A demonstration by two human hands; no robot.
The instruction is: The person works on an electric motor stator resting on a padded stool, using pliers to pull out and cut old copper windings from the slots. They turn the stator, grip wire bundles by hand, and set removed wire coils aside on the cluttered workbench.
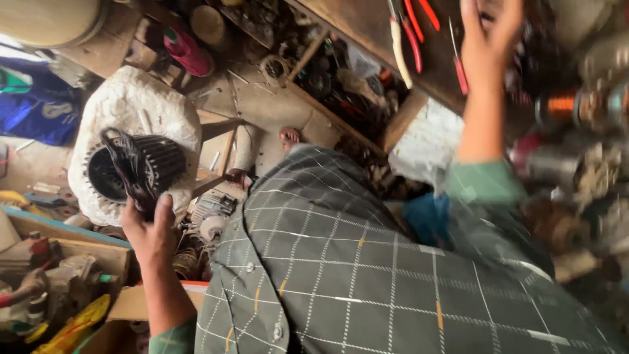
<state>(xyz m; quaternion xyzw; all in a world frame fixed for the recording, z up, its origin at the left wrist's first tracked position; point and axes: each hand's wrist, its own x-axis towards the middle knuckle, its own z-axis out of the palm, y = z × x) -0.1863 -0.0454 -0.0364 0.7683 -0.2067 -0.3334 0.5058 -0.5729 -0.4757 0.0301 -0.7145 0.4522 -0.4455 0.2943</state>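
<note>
1. The black finned motor housing [134, 172] lies on its side on a white stone-like block [141, 105]. It looks like cast metal: heavy, stiff, not fragile, and its ribs give grip.
2. The left hand [152, 231], just below the housing, is closed around a dark strap or cable bundle [131, 167] coming from the housing's open end. The bundle seems soft; I judge the rim a safer hold.
3. The right hand [490, 36], far right of the housing, is spread open near red-handled pliers [413, 33] on a wooden shelf [367, 26]. Whether it holds anything, I cannot tell.
</note>
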